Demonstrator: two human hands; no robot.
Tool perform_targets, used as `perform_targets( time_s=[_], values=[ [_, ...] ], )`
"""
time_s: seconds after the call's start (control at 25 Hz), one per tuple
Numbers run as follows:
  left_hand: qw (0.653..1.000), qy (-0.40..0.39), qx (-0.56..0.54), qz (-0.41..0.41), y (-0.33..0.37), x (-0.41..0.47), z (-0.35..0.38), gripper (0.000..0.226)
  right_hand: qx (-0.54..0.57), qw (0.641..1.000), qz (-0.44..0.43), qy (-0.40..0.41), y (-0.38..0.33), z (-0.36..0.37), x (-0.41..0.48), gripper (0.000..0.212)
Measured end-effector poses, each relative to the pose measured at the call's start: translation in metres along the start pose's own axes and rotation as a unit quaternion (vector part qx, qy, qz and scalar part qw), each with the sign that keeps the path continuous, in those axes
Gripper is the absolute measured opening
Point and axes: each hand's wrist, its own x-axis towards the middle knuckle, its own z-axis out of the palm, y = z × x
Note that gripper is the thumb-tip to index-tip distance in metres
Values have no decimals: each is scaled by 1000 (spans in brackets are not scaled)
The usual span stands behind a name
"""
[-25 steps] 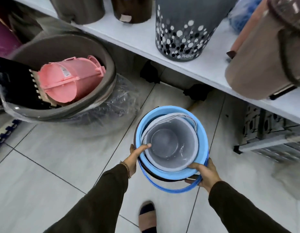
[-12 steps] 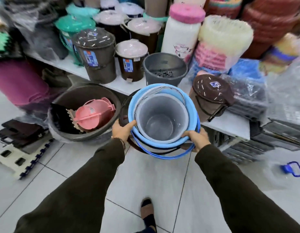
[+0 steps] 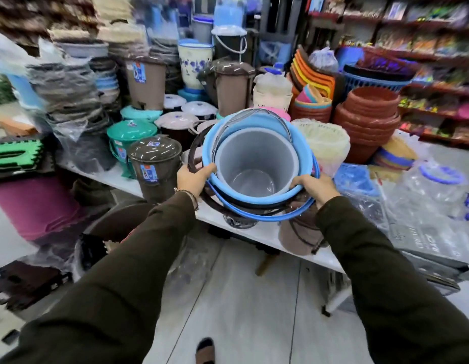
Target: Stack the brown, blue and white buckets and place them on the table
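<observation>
**Nested buckets raised over the table edge**

The stack has risen from floor level. The left hand (image 3: 195, 177) and right hand (image 3: 313, 186) clasp opposite rims: white bucket (image 3: 257, 164) inside blue bucket (image 3: 254, 124), inside brown bucket (image 3: 195, 158), held above the white table (image 3: 257, 229).

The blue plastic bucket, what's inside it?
A white round plastic bucket sits nested inside the blue plastic bucket, open and visibly empty. It covers the blue bucket's bottom, which can't be seen.
</observation>
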Motion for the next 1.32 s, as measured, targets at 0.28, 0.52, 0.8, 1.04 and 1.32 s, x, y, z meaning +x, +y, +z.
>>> perform_targets(
  time_s=[0.28,0.52,0.8,1.04,1.32],
  values=[
    [999,-49,-7,-3,27,145,82,22,-1,1000,-11,23,-59,37,146,65],
    [990,-55,39,-124,-29,270,122,44,-57,991,111,38,-26,86,275,49],
    [953,-70,171,-239,-146,348,115,76,-175,959,212,70,122,103,387,82],
    [920,-101,218,-309,-238,394,100,104,-224,943,207,130,121,136,351,62],
    [900,-128,322,-264,-160,346,116,118,-383,914,117,55,121,124,352,82]
  ],
)
